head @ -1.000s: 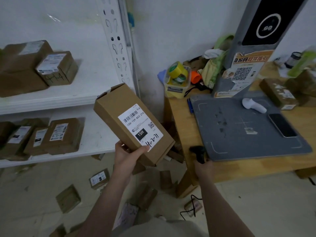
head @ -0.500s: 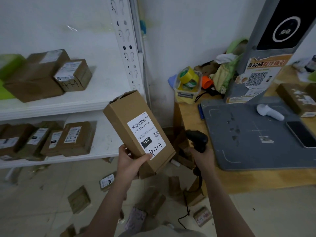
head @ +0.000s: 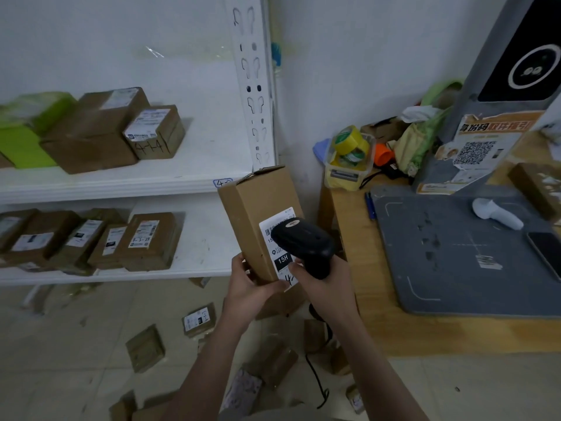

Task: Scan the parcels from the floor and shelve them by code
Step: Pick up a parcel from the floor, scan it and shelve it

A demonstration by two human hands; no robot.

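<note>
while left hand grips the tall parcel near its base, right hand curled round black scanner, scanner head over parcel label, loose parcels on floor

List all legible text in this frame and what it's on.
"15H": black patch on the label of the held box.
"4": handwritten at that label's foot; rest hidden by the right hand.
"15": label's code line; rest behind the scanner.
"4-3-2": handwritten on a lower-shelf parcel; ending unclear.
"4-": upper shelf edge tag.
Kiosk poster heading and other parcel labels: too blurred.
</note>
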